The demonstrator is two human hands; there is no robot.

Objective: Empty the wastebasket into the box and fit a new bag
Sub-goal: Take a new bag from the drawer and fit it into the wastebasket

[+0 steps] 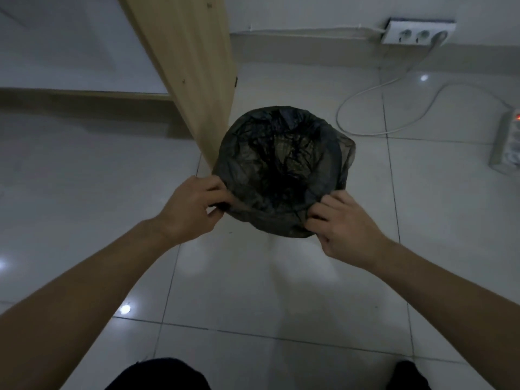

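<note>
A round wastebasket (334, 153) stands on the tiled floor, fully draped in a thin black bag (281, 164) whose edge is folded over the rim. The bag sags into the basket and looks crumpled inside. My left hand (191, 206) pinches the bag's edge at the near left of the rim. On the near right side, my right hand (340, 223) grips the bag's folded edge just below the rim. The basket's own wall is hidden by the plastic. No box is in view.
A light wooden panel (194, 71) stands upright right behind the basket's left side. A white wall socket (419, 33) sits at the back right, its cable (365, 108) looping over the floor. A power strip (506, 144) lies at the right edge. My knees (160, 375) show at the bottom.
</note>
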